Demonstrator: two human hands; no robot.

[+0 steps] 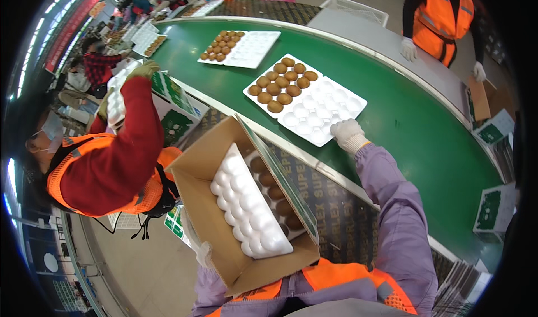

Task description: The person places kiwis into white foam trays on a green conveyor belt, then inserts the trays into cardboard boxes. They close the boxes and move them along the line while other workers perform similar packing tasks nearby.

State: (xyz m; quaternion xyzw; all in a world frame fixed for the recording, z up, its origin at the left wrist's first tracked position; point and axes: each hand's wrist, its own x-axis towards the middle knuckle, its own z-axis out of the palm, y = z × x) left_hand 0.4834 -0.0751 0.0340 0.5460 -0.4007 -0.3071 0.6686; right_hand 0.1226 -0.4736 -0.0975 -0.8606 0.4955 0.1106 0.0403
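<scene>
My right hand (348, 135), in a white knit glove, has its fingers curled at the near right corner of a hinged white plastic tray (321, 138). One half of that tray carries several brown kiwifruit (273, 89); the other half shows bare cups. Against my body leans an open cardboard box (260, 275), tilted, its mouth towards me. My left hand (204, 255), gloved too, holds the box's outer left side, fingers partly hidden. Inside the box stands a white moulded tray (248, 207), domed side out. Beyond it more brown fruit (277, 191) shows in shadow.
The tray lies on a green conveyor belt (420, 161), with a second part-filled tray (256, 48) farther up. A co-worker in an orange vest (101, 174) handles trays close on my left. Another person (439, 18) stands across the belt. Printed cartons (494, 207) stand at the right.
</scene>
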